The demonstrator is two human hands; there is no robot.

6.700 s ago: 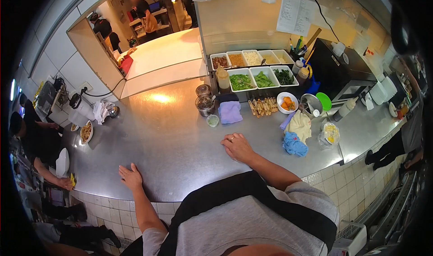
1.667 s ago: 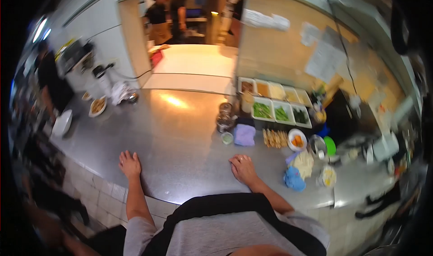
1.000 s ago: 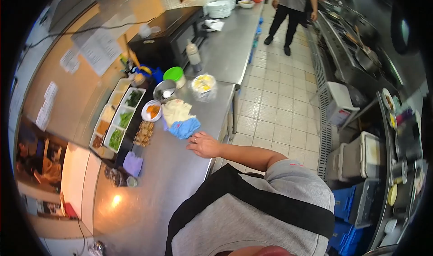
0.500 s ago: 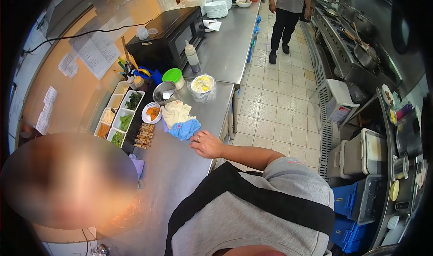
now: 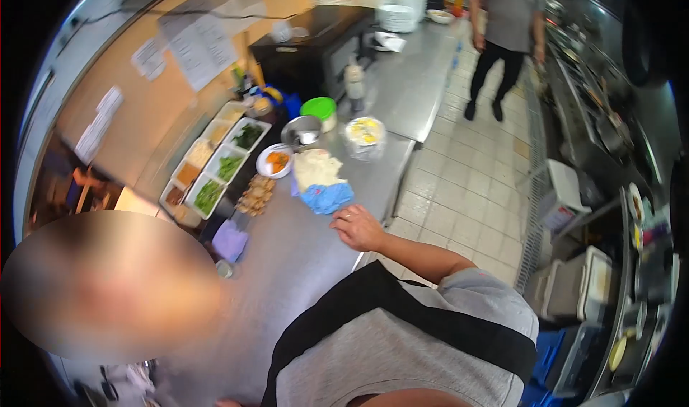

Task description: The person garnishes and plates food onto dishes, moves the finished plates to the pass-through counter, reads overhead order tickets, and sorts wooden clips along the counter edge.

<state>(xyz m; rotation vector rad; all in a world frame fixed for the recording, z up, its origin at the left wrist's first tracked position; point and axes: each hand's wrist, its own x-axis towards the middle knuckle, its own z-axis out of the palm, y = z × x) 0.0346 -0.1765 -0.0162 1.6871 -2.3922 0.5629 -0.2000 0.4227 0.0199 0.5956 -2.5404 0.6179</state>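
Where right grip (image 5: 357, 227) rests, blue cloth (image 5: 326, 198) beside

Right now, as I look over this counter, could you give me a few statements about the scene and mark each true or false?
1. The right hand wears a ring. True.
2. The squeeze bottle is in the right hand. False: it stands upright on the counter, apart from the hand.
3. The blue cloth lies near the right hand. True.
4. The green lid lies flat on the counter. False: it sits on top of a container.
5. The bowl with orange food is white. True.
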